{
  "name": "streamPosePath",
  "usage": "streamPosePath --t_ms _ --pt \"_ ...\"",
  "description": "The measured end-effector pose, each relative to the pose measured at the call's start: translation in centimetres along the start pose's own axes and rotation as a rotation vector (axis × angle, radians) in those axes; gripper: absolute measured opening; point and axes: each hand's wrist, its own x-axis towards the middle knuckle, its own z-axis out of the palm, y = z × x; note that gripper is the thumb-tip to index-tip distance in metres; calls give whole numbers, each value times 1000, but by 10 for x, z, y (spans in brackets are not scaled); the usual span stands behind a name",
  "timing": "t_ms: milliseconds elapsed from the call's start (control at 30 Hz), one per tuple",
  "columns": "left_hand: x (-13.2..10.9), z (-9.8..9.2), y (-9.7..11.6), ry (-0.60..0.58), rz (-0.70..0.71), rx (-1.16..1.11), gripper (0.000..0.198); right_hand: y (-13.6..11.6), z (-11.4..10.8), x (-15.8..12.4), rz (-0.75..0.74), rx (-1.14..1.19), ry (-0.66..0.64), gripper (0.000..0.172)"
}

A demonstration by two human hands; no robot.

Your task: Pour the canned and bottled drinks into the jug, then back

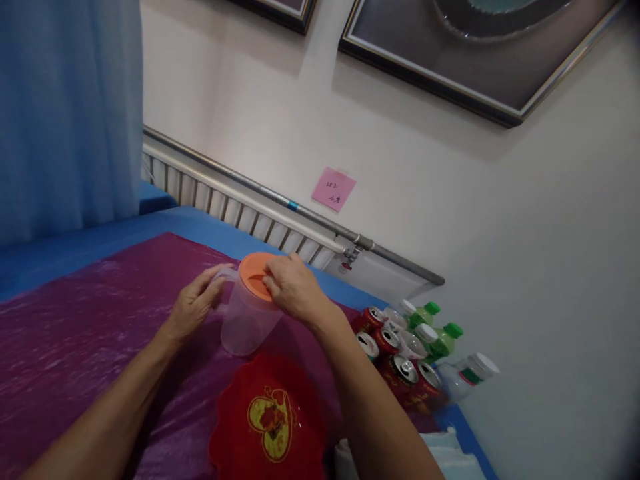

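A translucent plastic pitcher stands on the purple sheet, tilted in my view. My left hand is closed around the pitcher's handle on its left side. Over the top, my right hand pinches the raised grip of the orange lid, which sits on the pitcher's rim. The fingertips of that hand partly cover the lid. Just in front of the pitcher lies a red scalloped tray with a yellow printed design.
Several opened drink cans and plastic bottles crowd together to the right. White folded material lies behind my right forearm. Beyond the blue-edged table are a radiator and a pipe; a blue curtain hangs left.
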Motion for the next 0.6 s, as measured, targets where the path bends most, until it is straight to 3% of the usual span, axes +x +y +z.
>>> streamPosePath --t_ms 400,500,600 --pt "1 -2 -3 -52 8 -9 63 2 -4 -4 -43 -32 14 19" --pt "0 -1 -3 -56 25 1 60 -6 -17 -6 -23 -28 193 16" --pt "-1 -2 -5 -48 43 10 58 -7 -29 -8 -33 148 447 14"
